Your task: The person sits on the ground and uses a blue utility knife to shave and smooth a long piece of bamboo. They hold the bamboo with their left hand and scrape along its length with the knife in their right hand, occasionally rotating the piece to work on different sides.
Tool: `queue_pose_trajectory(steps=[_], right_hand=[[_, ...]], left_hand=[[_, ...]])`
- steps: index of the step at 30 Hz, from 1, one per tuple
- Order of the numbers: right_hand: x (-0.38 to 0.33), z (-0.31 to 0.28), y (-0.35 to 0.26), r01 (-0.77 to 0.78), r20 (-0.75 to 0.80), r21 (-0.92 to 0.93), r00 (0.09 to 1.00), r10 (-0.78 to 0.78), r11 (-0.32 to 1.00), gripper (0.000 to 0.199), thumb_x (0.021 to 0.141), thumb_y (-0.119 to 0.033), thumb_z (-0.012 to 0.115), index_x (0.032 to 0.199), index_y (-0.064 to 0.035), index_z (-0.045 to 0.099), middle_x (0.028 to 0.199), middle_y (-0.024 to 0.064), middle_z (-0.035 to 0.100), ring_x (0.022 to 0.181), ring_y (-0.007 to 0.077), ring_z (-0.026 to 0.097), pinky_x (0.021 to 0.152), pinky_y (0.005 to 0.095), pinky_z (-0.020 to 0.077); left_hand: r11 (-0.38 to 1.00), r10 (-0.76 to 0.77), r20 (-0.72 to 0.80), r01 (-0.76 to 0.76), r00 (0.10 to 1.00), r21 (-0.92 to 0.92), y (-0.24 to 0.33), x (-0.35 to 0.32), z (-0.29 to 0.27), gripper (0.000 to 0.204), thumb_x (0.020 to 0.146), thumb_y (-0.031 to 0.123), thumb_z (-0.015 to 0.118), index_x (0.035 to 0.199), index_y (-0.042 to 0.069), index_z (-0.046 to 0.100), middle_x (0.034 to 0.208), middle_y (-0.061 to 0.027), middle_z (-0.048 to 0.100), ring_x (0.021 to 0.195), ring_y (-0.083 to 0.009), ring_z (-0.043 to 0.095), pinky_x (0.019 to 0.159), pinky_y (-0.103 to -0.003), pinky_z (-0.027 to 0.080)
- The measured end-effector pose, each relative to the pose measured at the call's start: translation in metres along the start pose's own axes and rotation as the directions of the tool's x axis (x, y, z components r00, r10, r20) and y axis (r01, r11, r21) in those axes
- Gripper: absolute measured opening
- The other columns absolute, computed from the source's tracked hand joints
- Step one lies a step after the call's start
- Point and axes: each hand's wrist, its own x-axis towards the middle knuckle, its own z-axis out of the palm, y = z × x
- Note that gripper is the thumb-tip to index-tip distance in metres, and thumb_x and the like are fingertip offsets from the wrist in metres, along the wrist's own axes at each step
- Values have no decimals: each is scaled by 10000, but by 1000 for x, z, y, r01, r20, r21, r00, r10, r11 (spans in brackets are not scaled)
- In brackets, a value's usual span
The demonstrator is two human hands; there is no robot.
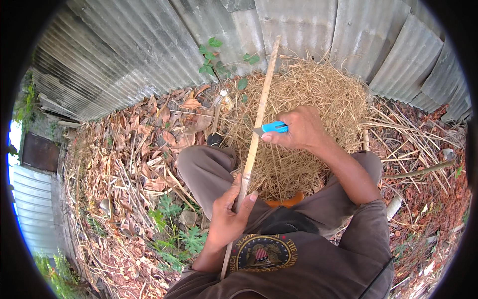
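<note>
A long pale strip of split bamboo [264,99] runs from beside my torso up toward the metal fence. My left hand [230,212] grips its lower part between thumb and fingers. In my right hand [301,127] is a blue utility knife [275,127], its dark blade lying against the strip about midway along. Under and beyond the strip, a heap of dry straw-like shavings [318,94] spreads in front of my crossed legs. Something orange [286,201] lies at the near edge of the heap, mostly hidden between my legs.
A fence of corrugated metal sheets [149,45] stands close behind the heap. Dry leaves [149,129] cover the ground at left; thin sticks [418,144] are scattered at right. Green plants [191,239] grow by my left knee, and a vine [208,57] climbs the fence.
</note>
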Motion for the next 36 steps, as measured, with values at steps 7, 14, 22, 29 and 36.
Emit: queue_pose_trajectory(steps=[7, 14, 22, 29, 36], right_hand=[[7, -3, 7, -128, 37, 45, 991, 126, 991, 819, 781, -814, 412, 533, -64, 628, 400, 92, 484, 416, 286, 552, 447, 423, 441], [18, -11, 48, -350, 34, -6, 936, 350, 937, 836, 794, -813, 381, 533, -53, 613, 411, 99, 485, 444, 278, 568, 455, 415, 442], [-7, 7, -1, -40, 153, 33, 988, 35, 999, 803, 734, -838, 445, 518, -83, 612, 396, 83, 461, 405, 279, 533, 426, 392, 424], [6, 14, 31, 17, -18, -90, 1000, -19, 996, 804, 696, -862, 453, 502, -95, 594, 398, 82, 460, 402, 277, 535, 413, 382, 419], [40, -10, 80, -466, 65, -170, 874, 482, 868, 889, 743, -879, 325, 624, -53, 631, 513, 92, 562, 540, 267, 614, 499, 435, 455]], left_hand=[[1000, 1, 29, -2, 1000, 20, 4, -9, -1, 422, 909, 55, 611, 1271, -121, 485, 1280, -184, 559, 1200, -145, 460, 1028, -275, 334], [998, 15, 105, -21, 994, 56, -2, -17, -4, 425, 919, 47, 591, 1300, -98, 469, 1316, -183, 534, 1232, -147, 432, 1039, -272, 319], [999, 35, 32, -34, 999, -41, -4, -10, -3, 415, 923, 38, 577, 1301, -96, 468, 1309, -173, 534, 1216, -134, 428, 1040, -266, 308], [994, 104, 94, -107, 990, 29, -14, -1, -4, 435, 916, 31, 574, 1310, -101, 448, 1323, -215, 519, 1248, -163, 427, 1045, -278, 313], [1000, 6, 153, -9, 988, 15, -18, -11, -3, 447, 911, 36, 585, 1312, -102, 445, 1294, -196, 547, 1247, -172, 446, 1048, -278, 308]])
